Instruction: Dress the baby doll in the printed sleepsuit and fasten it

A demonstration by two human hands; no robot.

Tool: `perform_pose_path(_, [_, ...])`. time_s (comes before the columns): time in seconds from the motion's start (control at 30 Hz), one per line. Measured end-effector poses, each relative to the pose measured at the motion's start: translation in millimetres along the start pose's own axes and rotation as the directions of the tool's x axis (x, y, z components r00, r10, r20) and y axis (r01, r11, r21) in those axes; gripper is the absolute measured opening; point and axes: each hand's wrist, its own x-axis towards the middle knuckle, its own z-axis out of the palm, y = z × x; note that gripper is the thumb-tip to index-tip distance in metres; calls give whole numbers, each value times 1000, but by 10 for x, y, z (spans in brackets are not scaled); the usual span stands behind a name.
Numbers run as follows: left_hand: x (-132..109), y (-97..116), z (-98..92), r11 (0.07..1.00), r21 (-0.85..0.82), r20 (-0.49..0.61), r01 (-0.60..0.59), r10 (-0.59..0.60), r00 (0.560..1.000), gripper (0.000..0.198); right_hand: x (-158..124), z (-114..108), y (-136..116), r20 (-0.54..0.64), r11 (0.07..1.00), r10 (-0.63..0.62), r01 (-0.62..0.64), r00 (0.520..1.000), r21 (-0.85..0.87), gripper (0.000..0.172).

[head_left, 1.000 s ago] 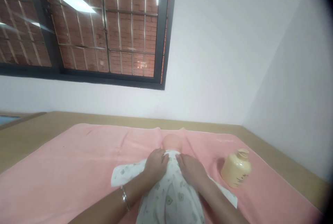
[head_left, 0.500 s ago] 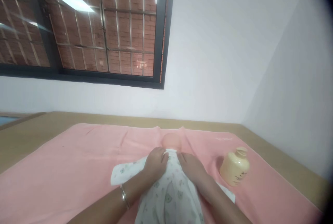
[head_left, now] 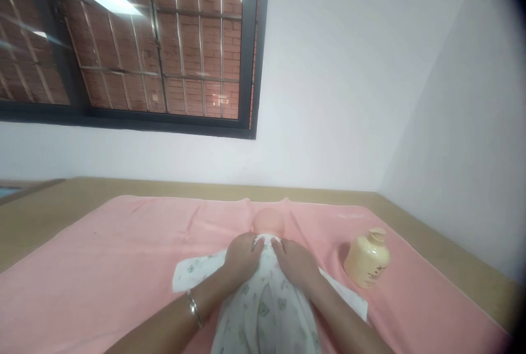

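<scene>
A baby doll lies on a pink towel (head_left: 123, 255), its bald head (head_left: 268, 222) pointing away from me. It wears a white printed garment (head_left: 265, 302) with sleeves spread to both sides. My left hand (head_left: 242, 258) rests flat on the doll's left shoulder, fingers stretched toward the neck. My right hand (head_left: 296, 263) lies flat on the other shoulder, fingers extended and close together. Both hands press on the cloth near the collar; neither grips anything I can see.
A cream-yellow bottle (head_left: 367, 260) with a flip cap stands on the towel to the right of the doll. The towel covers a tan table (head_left: 49, 206) set into a white-walled corner. A dark-framed barred window (head_left: 164, 58) is up on the left.
Both hands have slid slightly up toward the doll's neck, fingertips now closer together. The view has shifted a little to the right.
</scene>
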Motion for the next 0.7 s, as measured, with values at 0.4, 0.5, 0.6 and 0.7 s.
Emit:
perform_pose_path(0.4, [-8, -3, 3, 1000, -4, -24, 5, -6, 1000, 39, -5, 45, 25, -65, 1000, -4, 3, 998, -26, 62])
perform_pose_path(0.5, [-12, -12, 15, 1000, -3, -35, -1, 0, 999, 39, -7, 52, 29, -71, 1000, -7, 6, 997, -14, 60])
perform_pose_path(0.6, [-13, -27, 40, 1000, 1, -48, 0, 0, 999, 38, -4, 51, 33, -84, 1000, -11, 10, 996, -15, 59])
perform_pose_path(0.7, [-12, -37, 60, 1000, 4, -56, -8, 8, 998, 37, -10, 42, 26, -99, 999, -16, 13, 995, -31, 57])
